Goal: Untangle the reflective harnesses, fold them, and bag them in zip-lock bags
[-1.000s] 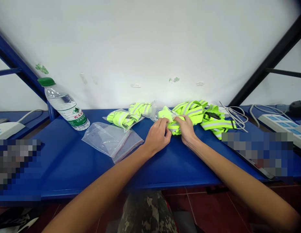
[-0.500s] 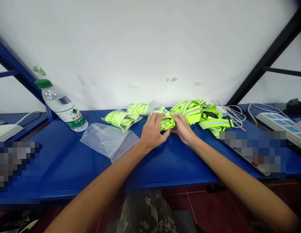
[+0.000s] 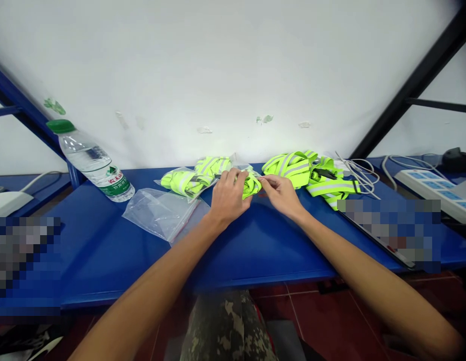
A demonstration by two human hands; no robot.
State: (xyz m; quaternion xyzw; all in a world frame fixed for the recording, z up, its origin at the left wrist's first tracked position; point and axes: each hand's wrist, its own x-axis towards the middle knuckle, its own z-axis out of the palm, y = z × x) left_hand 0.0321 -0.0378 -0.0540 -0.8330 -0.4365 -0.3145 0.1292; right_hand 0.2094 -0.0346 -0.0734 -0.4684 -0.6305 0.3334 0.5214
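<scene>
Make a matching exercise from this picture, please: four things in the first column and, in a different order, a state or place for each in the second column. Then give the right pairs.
Things:
1. water bottle
2. clear zip bag
3. power strip
4. left hand

States and places:
A. white, at the far right of the view
B. on the neon reflective strap
C. tilted, with a green cap
D. lying flat, nothing visible inside

Right pairs: 1-C, 2-D, 3-A, 4-B
</scene>
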